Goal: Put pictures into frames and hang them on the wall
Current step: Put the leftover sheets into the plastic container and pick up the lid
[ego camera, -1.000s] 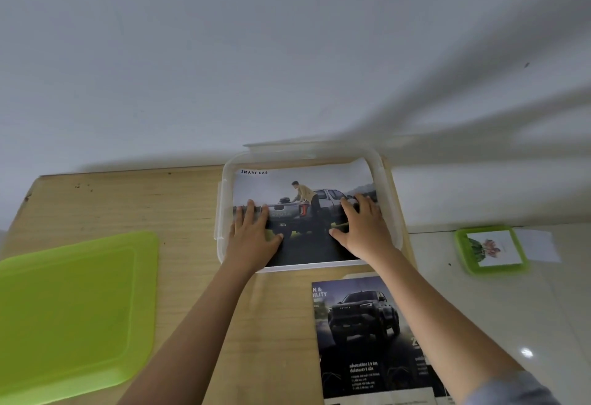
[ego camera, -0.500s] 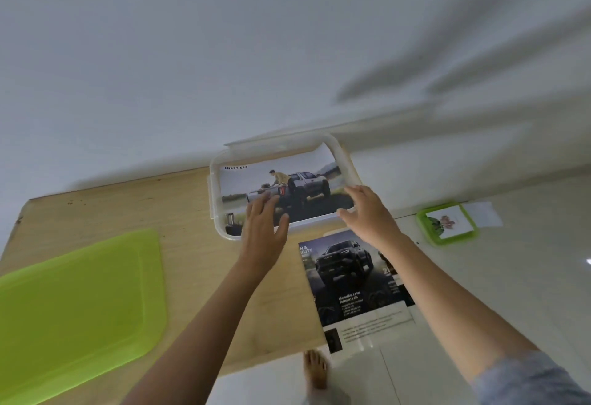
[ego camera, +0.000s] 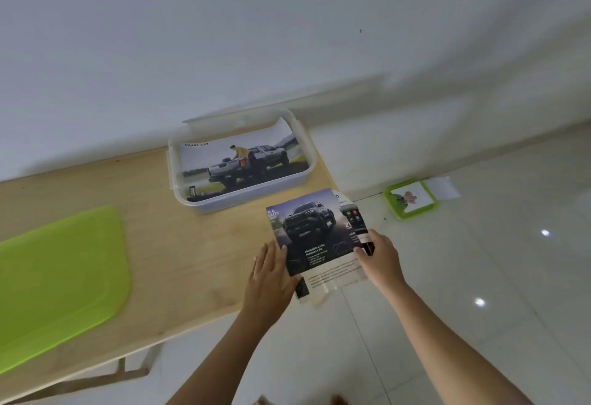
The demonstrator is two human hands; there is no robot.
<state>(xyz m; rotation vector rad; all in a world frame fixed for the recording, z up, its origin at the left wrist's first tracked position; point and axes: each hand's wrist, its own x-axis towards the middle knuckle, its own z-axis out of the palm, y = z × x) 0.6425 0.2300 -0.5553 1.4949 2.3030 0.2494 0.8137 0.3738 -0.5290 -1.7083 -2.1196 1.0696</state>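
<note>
White wall (ego camera: 224, 36) backs a wooden table (ego camera: 160, 244) with a clear tray (ego camera: 308, 161) at its far edge. A truck picture (ego camera: 243, 164) lies inside the tray. Just in front of the tray, a car page (ego camera: 310, 231) overhangs the table's end, and 2 hands meet it. The left hand (ego camera: 268, 280) lies flat with straight fingers against the page's left edge. The right hand (ego camera: 380, 260) pinches the right edge, thumb on top. Well left of the tray, a green lid (ego camera: 60, 276) rests on the table. Right of the tray, a small green frame (ego camera: 412, 199) with a flower picture sits on the floor (ego camera: 479, 276).
</note>
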